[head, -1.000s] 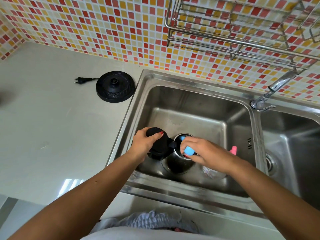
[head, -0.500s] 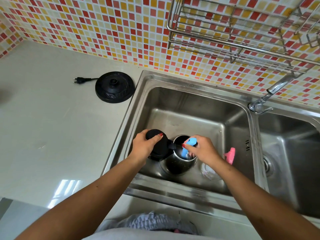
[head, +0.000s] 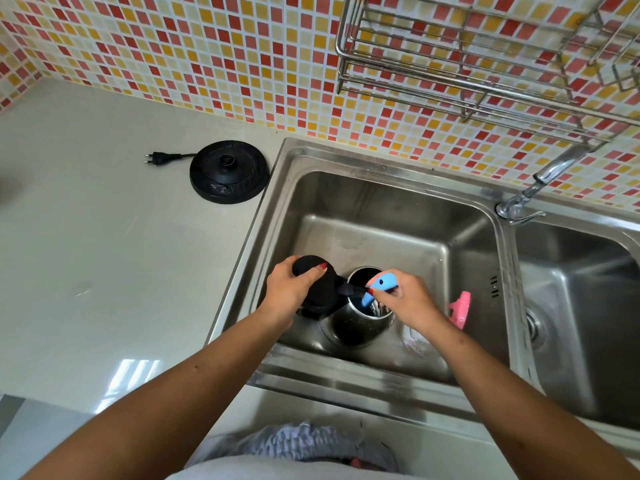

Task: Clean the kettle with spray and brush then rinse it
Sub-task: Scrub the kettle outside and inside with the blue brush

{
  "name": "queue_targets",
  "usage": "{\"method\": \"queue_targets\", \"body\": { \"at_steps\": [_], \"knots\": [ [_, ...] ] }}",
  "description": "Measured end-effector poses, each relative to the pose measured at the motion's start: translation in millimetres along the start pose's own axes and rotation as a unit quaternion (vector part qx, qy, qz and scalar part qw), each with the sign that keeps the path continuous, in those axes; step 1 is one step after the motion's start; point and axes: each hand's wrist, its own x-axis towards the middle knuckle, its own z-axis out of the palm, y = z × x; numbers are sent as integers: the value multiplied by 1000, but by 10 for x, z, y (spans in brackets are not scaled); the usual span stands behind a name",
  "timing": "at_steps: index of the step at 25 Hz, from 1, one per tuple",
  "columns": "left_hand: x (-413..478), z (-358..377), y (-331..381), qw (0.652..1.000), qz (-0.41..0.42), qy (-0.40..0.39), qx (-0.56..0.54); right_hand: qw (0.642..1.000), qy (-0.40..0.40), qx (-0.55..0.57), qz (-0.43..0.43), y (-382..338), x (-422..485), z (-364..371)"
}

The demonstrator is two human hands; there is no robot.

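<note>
Evidently steadying it for scrubbing, the left hand [head: 291, 289] grips the kettle [head: 356, 320] handle in the sink [head: 381, 216], while the right hand [head: 408, 301] clasps the blue brush [head: 379, 287] inside.

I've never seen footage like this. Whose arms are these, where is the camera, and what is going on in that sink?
No machine here: a person wears a wide-angle camera on the head, looking down at their own two bare arms. The left hand grips the black lid and handle of a round steel kettle standing in the left basin of a stainless steel double sink. The right hand holds a light blue brush poked into the kettle's open mouth. A pink-topped spray bottle stands beside it in the basin. On the pale grey countertop sits the kettle's round black base, unplugged.
</note>
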Motion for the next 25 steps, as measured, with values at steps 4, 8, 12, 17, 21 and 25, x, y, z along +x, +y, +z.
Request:
{"method": "queue_targets", "body": {
  "at_steps": [4,8,12,17,21,25],
  "knots": [
    [-12,2,2,1000,-2,3,3,998,41,-33,-29,88,30,-86],
    [-7,0,2,1000,-1,3,0,997,-18,-70,7,-98,-24,-1],
    [-25,7,-2,1000,-2,5,-4,991,86,95,48,-273,32,91],
    [-26,8,17,1000,0,9,-2,966,221,112,-71,-601,0,-240],
    [-34,8,17,1000,-3,2,-7,976,212,14,-48,-486,10,-115],
    [-53,9,22,1000,2,5,-6,995,60,-67,43,-246,-37,53]
  ]
}}
